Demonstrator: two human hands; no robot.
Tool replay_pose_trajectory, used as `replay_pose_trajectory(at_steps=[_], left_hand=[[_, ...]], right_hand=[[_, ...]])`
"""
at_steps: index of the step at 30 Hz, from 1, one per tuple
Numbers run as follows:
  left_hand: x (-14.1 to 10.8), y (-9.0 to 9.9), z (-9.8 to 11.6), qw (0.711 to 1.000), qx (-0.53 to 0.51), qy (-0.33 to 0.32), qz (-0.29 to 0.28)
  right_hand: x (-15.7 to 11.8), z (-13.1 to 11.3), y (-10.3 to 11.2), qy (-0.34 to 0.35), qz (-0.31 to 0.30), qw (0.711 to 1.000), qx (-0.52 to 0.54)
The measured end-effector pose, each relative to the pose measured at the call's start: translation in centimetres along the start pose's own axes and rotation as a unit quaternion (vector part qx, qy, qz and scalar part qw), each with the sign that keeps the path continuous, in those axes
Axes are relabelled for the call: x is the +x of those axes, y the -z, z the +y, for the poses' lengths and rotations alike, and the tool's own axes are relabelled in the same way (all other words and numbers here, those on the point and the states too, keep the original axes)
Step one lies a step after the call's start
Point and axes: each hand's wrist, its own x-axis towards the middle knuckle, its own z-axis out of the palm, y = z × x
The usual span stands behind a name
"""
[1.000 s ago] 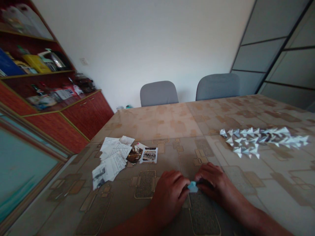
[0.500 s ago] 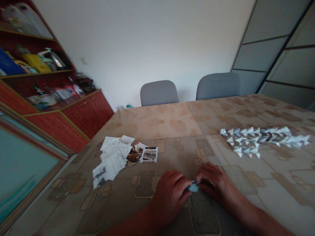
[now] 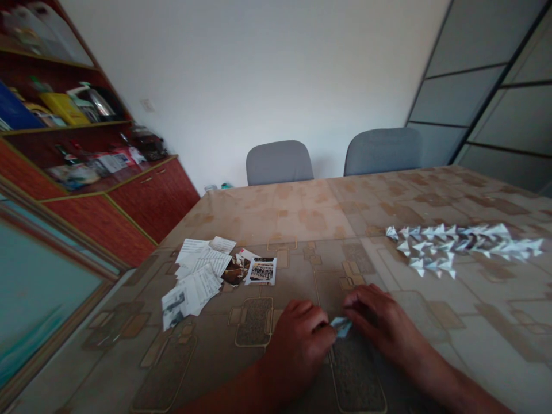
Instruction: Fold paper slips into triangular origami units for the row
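Above the tabletop (image 3: 302, 218), I pinch the small pale-blue paper (image 3: 342, 326) between the curled fingers of my left hand (image 3: 299, 345) and my right hand (image 3: 382, 319), well apart from the loose sheets (image 3: 196, 279).

We can see a big table (image 3: 302, 210) with brown and tan boxes drawn on its top. Two gray chairs (image 3: 279, 163) stand at its far side, in front of a plain white wall (image 3: 259, 69). We spot a little white socket (image 3: 147, 106) on that wall. On our left is a red-brown cupboard (image 3: 161, 198) with shelves. We find big white jugs (image 3: 54, 31) up high, then a blue thing (image 3: 16, 109), a yellow thing (image 3: 69, 109) and a shiny kettle (image 3: 102, 105) below. On our right, we see tall gray panels (image 3: 457, 95) with dark lines.
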Motion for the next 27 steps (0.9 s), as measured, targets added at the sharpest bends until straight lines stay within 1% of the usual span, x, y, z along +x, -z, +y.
replay_pose_trajectory(at_steps=[5,8,14,18,22,27], left_hand=[[-0.3,-0.4,-0.1,0.999,0.034,-0.013,0.000],[-0.3,-0.6,-0.1,0.999,0.032,-0.018,0.002],[-0.5,-0.8,-0.1,0.999,0.034,-0.024,0.012],[-0.5,-0.8,-0.1,0.999,0.033,-0.029,0.012],[-0.4,-0.8,0.0,0.998,0.036,-0.036,0.025],[-0.6,-0.4,0.0,0.999,0.032,-0.027,0.018]], right_hand=[[-0.2,-0.2,-1.4,-0.046,-0.016,0.994,-0.094],[-0.4,0.1,-1.5,-0.069,-0.033,0.990,-0.122],[0.0,0.5,-0.9,-0.095,-0.063,0.988,-0.104],[0.2,0.3,-1.0,-0.108,-0.046,0.990,-0.083],[-0.1,0.0,-1.4,-0.118,-0.019,0.986,-0.115],[0.0,0.4,-1.2,-0.124,-0.030,0.988,-0.092]])
